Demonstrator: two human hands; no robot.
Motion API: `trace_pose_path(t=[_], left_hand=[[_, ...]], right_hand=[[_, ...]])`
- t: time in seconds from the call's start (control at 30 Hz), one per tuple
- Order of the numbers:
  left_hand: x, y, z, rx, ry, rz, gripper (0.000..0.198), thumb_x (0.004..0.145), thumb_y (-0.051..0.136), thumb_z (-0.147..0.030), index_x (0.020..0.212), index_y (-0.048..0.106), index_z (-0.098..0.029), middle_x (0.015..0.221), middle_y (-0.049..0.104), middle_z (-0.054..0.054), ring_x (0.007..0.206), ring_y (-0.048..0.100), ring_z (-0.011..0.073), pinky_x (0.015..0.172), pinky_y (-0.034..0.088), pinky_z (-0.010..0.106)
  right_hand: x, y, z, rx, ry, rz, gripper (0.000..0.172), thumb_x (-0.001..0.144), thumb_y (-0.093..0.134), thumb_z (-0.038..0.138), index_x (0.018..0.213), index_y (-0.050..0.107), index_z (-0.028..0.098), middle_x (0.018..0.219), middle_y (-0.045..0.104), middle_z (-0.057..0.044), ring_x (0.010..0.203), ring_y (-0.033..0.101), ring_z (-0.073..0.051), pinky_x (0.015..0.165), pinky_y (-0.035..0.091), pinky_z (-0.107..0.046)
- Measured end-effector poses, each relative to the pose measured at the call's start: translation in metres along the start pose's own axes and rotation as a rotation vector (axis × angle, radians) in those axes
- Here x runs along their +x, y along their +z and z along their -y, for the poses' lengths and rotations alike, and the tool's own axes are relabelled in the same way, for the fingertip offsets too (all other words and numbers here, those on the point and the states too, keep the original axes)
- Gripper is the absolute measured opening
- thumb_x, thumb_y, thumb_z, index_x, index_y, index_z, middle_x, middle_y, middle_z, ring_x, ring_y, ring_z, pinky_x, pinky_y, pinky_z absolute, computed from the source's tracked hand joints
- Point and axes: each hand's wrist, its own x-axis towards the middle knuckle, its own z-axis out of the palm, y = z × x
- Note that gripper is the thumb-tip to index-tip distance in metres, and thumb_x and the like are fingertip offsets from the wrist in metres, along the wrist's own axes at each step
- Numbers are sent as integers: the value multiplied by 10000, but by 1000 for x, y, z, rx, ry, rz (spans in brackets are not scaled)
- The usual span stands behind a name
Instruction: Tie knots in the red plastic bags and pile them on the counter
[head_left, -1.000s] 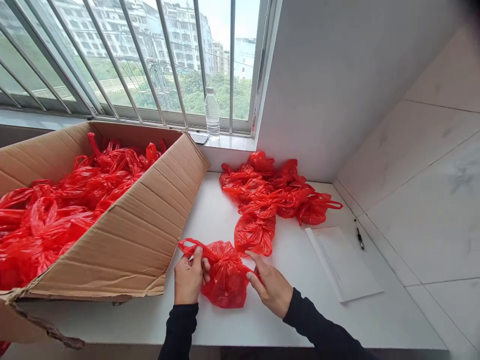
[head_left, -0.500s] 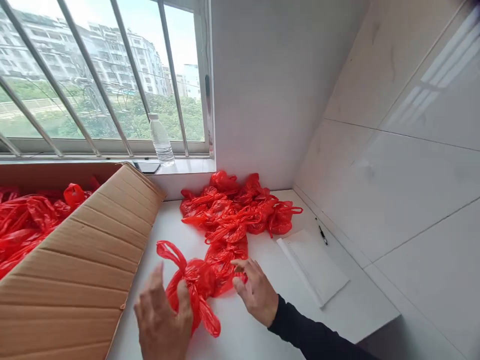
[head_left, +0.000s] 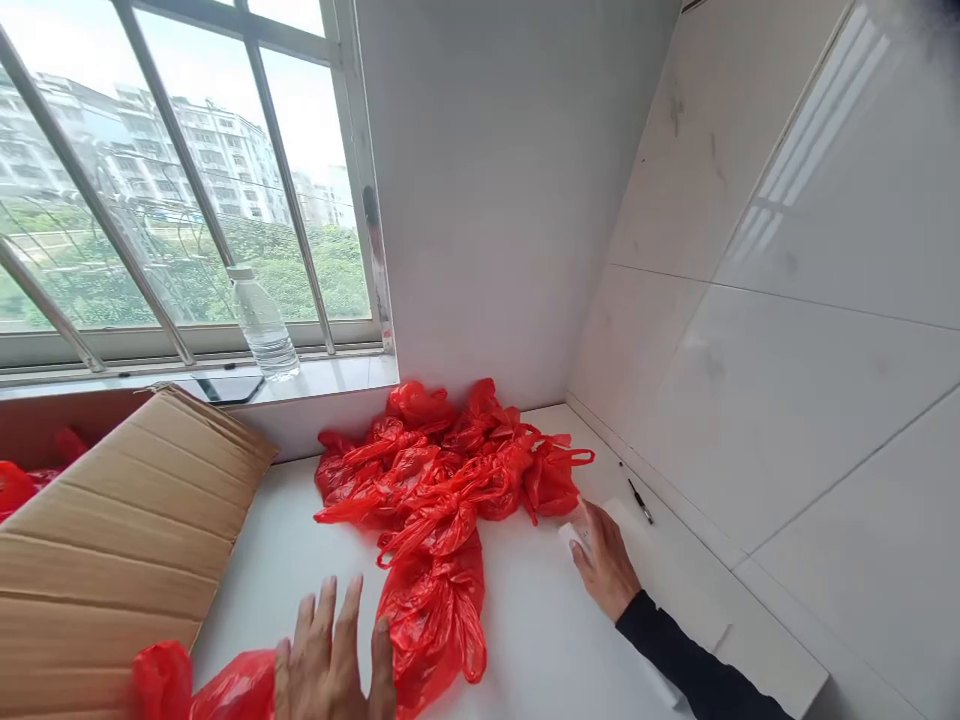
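My left hand [head_left: 330, 655] is at the bottom, its fingers stretched and spread. Just left of it lies a knotted red plastic bag [head_left: 236, 685], partly cut off by the frame edge; the hand appears to touch it. Right of the fingers is another tied red plastic bag [head_left: 431, 620], at the front of a heap of red plastic bags [head_left: 442, 460]. My right hand [head_left: 606, 565] is closed on the far left corner of a white paper pad [head_left: 694, 610]. My hand and black sleeve cover much of the pad.
On the left stands a cardboard box [head_left: 142, 500] with red bags inside, its flap folded out. A water bottle [head_left: 264, 325] and a dark flat phone-like object [head_left: 229, 388] are on the window sill. A black pen [head_left: 640, 500] lies near the tiled wall [head_left: 787, 400].
My right hand has moved right, from the red bags to the pad. My left hand stays low, and the front knotted bag has shifted left towards the box. The view has turned right.
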Motion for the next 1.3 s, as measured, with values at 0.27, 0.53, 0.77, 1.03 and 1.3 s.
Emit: trace_pose_path(t=[0.27,0.53,0.77,1.03,1.3], left_hand=[[158,79,42,-146,-601,91,664,939,359,-485,1476,403,-97,1564,310,250,1462,272,357,1172,223,522],[166,166,28,-213,-495,218,585,902,491,-391,1437,487,-156,1555,375,177,1489,200,344,1198,194,487],[172,195,-20,-265,-478,250,573,911,484,-365,1407,513,-79,1552,344,239,1486,185,377,1200,165,501],[151,145,-23,-321,-450,199,529,946,414,-278,1427,471,-65,1547,372,207,1467,282,292,1202,227,426],[65,12,-35,-235,-386,130,473,923,445,-344,1346,554,-162,1494,458,148,1429,353,276,1171,303,457]], right_hand=[[61,13,34,-88,-89,-2,833,876,576,481,1557,122,326,1576,245,-130,1427,278,-417,1071,371,-655],[112,69,18,-236,-286,166,701,910,528,335,1535,219,414,1622,210,-61,1462,254,-381,1088,378,-604],[140,59,-18,-335,-152,160,677,887,472,187,1522,305,352,1563,306,-122,1455,252,-407,1072,325,-684],[52,-9,124,143,-518,387,633,913,550,395,1502,317,410,1591,315,-32,1473,242,-362,1168,177,-669],[34,25,135,147,-544,615,600,837,620,232,1406,486,372,1559,394,-91,1448,317,-336,1150,158,-688]])
